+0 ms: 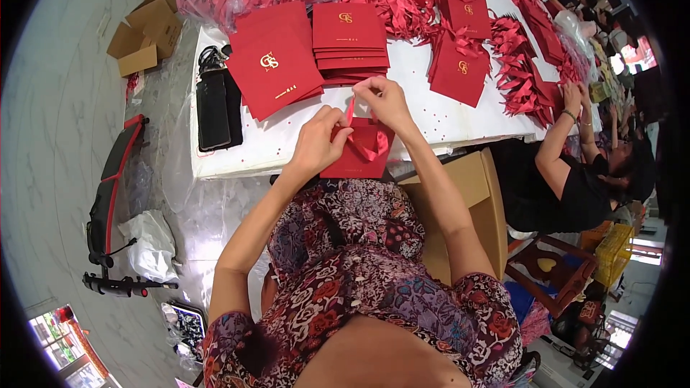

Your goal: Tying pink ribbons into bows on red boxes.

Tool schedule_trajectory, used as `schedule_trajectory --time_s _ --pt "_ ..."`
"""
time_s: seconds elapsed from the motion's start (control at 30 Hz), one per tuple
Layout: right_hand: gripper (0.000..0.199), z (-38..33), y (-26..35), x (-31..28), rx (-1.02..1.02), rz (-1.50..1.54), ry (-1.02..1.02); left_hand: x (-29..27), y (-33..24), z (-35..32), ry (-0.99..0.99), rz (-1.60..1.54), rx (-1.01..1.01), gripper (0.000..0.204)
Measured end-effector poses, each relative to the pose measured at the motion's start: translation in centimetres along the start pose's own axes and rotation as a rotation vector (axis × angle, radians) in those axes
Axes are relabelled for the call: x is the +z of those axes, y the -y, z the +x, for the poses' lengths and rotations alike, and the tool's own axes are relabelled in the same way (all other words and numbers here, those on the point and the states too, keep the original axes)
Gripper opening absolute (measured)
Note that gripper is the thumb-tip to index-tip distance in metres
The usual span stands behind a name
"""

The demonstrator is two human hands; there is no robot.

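At the table's near edge a small red gift bag [357,161] rests upright close to my body, with a red ribbon [371,146] looped at its upper part. My left hand [320,139] is closed in a pinch on the ribbon at the bag's top left. Just above and to the right, my right hand [386,105] pinches the ribbon too, its fingertips raised over the bag. Beyond my hands lie a fanned stack of red bags [273,65] on the left and a neater pile of red bags [350,32] behind the ribbon.
A phone [213,111] lies at the white table's [244,162] left edge. Loose red ribbons [392,7] and more red bags [460,65] cover the far side. An open cardboard box [460,187] stands by my right arm; a co-worker [575,172] works farther right.
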State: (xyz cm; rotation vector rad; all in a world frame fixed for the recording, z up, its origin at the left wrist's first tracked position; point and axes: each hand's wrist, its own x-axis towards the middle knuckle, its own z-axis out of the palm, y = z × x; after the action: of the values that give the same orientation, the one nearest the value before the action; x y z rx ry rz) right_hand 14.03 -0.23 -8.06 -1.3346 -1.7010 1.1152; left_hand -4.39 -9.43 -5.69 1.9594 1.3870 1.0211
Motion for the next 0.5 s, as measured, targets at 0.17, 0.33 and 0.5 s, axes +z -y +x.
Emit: schedule_trajectory --time_s 0.17,0.33,0.5 --pt "0.032 -1.2 -0.2 -2.7 -0.008 -0.356 -0.087 1.1 3.6 -0.9 -0.035 0.077 -0.097 0.019" --pt "0.036 -2.4 -1.1 -0.9 0.137 -0.594 -0.005 2.1 3.9 0.1 -0.051 0.19 -0.196 0.026" --pt "0.021 -1.8 -1.6 0.8 0.055 -0.596 -0.068 3.4 3.7 2.3 0.085 0.448 -0.172 0.032"
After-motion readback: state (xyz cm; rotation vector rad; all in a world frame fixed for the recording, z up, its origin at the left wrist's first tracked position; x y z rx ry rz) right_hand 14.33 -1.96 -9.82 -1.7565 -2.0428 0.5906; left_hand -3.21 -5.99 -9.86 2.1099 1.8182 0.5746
